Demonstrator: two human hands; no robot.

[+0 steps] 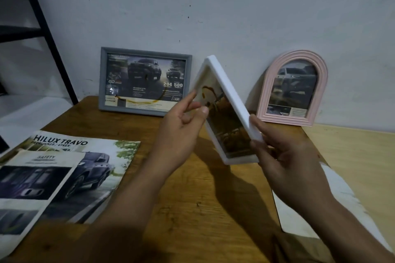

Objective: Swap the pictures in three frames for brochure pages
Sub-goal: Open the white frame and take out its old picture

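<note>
A pale, whitish wall (213, 6) fills the upper half, marked with small dark specks and scuffs; a wooden table (192, 209) of warm brown, visibly grained, runs up to meet it; at the right a lighter, yellowish wooden surface (352, 156) adjoins the table; a black metal shelf frame (42, 19) slants across the upper left corner; the light is dim and cool

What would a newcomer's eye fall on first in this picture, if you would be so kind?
First the white frame, held tilted in mid-air above the wooden table by the left hand and the right hand. Behind it, a grey frame and a pink arched frame lean against the wall, both showing truck pages. At lower left lies the truck brochure with a loose page on it.
</note>
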